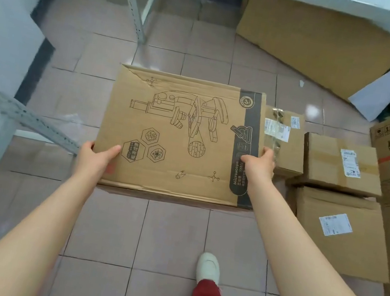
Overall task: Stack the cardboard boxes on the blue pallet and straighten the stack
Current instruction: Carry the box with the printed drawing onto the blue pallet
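Microscope box [178,134] over pink tiled floor [173,235].
Your left hand [97,156] and right hand [260,163] grip its side edges; more boxes [342,161] sit right, apparently on the tiles.

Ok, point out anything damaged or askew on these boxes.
The microscope box, held at its sides by the left hand and right hand, has a creased, dented far-left corner and a ragged near edge. A large flattened cardboard sheet leans crooked against the far wall. No blue pallet is in view.
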